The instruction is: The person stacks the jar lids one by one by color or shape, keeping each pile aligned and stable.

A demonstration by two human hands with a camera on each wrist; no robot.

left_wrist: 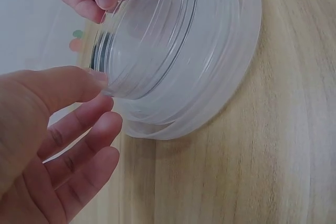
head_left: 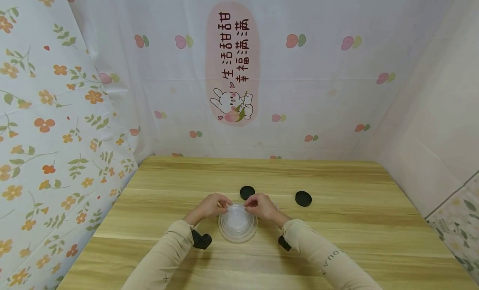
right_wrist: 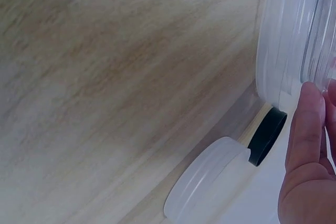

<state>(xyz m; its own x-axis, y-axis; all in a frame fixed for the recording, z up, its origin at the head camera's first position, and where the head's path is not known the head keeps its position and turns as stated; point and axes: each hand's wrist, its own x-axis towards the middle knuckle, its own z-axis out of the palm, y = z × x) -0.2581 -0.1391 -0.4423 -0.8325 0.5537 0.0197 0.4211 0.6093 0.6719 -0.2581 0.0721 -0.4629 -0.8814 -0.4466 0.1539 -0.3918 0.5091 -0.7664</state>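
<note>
Sleeves [head_left: 159, 256] lie nearest the head camera, leading to two hands that meet over the bench [head_left: 355, 248]. Between them sits a stack of clear round pieces [head_left: 238, 229], the smaller resting on the wider. The left hand [head_left: 212, 207] and right hand [head_left: 260, 206] are at opposite sides of the uppermost piece's far edge. Two black round caps [head_left: 303, 199] lie beyond, one just past the hands, the other off to the right.

From the left wrist, the clear top piece [left_wrist: 149, 35] shows ribbed walls. The left thumb [left_wrist: 73, 85] and forefinger pinch its rim, the other fingers loosely bent and free. It looks like thin plastic: light, fairly stiff, smooth enough to slip and perhaps liable to crack if squeezed hard. The ribbed rim seems the best hold, gripped lightly at opposite points, since lower down the wider pieces crowd the fingers.

From the right wrist, the right hand's fingertips pinch the same rim, partly cut off by the picture's edge. A frosted round piece [right_wrist: 202, 177] is near a black cap; it too should be light.
</note>
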